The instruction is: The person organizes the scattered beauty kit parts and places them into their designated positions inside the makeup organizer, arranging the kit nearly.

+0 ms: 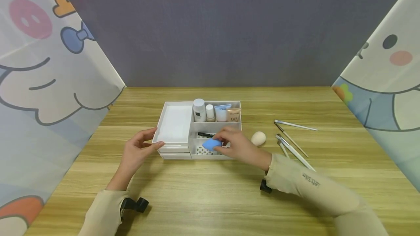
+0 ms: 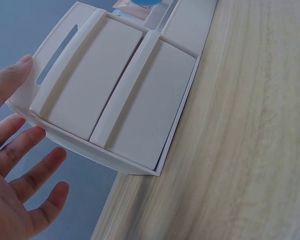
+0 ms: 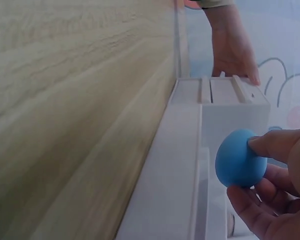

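Observation:
A blue egg-shaped makeup sponge [image 1: 212,144] is pinched between the thumb and fingers of my right hand [image 1: 237,146], above the front compartment of a white desktop organizer [image 1: 174,121]. Seen from the right wrist, the sponge [image 3: 240,159] is held by its side, over the organizer's edge. My left hand [image 1: 139,146] touches the organizer's left front corner; its thumb lies at the top edge and the other fingers spread loosely beside the left wall. Two closed drawers [image 2: 92,75] face the left wrist camera. A black pen-like item [image 1: 205,134] lies in the middle compartment, partly hidden by my right hand.
White bottles [image 1: 199,111], a blue-and-white tube [image 1: 222,113] and a tan BB tube [image 1: 233,115] stand in the organizer's back compartment. On the table to the right lie a cream sponge [image 1: 258,138] and several makeup brushes [image 1: 295,125]. A grey wall [image 1: 229,32] rises behind.

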The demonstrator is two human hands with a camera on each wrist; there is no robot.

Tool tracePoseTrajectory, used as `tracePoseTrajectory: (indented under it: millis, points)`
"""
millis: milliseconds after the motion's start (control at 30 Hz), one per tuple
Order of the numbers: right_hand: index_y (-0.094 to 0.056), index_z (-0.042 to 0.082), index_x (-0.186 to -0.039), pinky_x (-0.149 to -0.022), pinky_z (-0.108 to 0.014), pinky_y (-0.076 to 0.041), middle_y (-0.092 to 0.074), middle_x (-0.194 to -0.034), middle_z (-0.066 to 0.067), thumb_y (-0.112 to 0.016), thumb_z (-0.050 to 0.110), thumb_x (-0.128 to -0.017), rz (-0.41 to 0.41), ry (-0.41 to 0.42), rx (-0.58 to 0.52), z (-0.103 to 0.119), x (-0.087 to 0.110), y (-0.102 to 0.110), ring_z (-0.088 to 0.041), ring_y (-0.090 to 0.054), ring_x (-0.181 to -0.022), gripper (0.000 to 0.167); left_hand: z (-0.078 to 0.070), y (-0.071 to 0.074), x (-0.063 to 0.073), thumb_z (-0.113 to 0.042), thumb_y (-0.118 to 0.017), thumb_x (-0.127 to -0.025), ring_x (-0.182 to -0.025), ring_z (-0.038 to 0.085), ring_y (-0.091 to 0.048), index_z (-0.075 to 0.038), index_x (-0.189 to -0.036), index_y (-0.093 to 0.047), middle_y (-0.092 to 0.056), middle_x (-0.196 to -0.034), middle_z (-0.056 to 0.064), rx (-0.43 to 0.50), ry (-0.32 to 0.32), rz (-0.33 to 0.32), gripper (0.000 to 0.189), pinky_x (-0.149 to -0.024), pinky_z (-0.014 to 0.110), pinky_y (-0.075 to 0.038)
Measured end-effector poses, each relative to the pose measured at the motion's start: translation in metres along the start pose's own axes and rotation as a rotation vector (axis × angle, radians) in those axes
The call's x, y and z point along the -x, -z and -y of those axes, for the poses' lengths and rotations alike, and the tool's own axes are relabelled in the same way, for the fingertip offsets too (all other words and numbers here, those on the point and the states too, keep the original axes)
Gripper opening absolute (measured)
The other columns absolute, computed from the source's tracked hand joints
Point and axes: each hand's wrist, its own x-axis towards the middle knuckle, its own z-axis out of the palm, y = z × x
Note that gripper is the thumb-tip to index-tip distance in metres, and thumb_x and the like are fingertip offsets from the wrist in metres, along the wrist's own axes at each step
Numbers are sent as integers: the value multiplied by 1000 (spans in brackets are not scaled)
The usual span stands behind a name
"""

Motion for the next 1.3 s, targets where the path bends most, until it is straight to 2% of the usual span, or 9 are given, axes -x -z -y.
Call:
tracePoseTrajectory:
  millis: [333,533,667,967,1300]
  points:
    - [-71,-3,-105,-67,-15,-51,-59,-90,-5,-79,11,-86,105,-29,24,5,-13,-16,-17,-61,-77,26,0,1,1,-3,-80,-83,-99,-3,-61,3,-125,-65,-68,-114,-10,-7,6,-3,45,-75,18,-52]
    - [-72,-2,-106,-63,-16,-46,-58,-88,-2,-79,15,-86,95,-31,107,0,-19,-23,-14,-55,-73,27,0,0,1,0,-80,-83,-98,-2,-62,3,-125,-65,-69,-115,-6,15,-10,-5,45,-75,18,-53]
    - [-74,-1,-104,-61,-16,-43,-58,-87,-2,-80,17,-86,112,-28,161,-3,-22,-28,-9,-49,-71,26,2,2,0,-1,-80,-83,-99,-2,-62,3,-124,-65,-69,-114,-8,9,-14,-1,44,-74,19,-53]
    - [-74,1,-100,-69,-24,-52,-63,-91,-4,-78,18,-88,148,4,224,-2,-22,-32,-14,-60,-77,21,4,2,-3,-2,-80,-83,-98,-2,-62,4,-125,-64,-66,-110,-19,4,-24,1,45,-74,18,-53]
    - [-74,2,-99,-71,-24,-53,-65,-92,-4,-79,19,-87,146,16,209,-4,-22,-32,-14,-61,-79,22,5,2,-2,-2,-79,-84,-98,-2,-62,4,-125,-64,-67,-111,-18,5,-21,7,45,-74,19,-53]
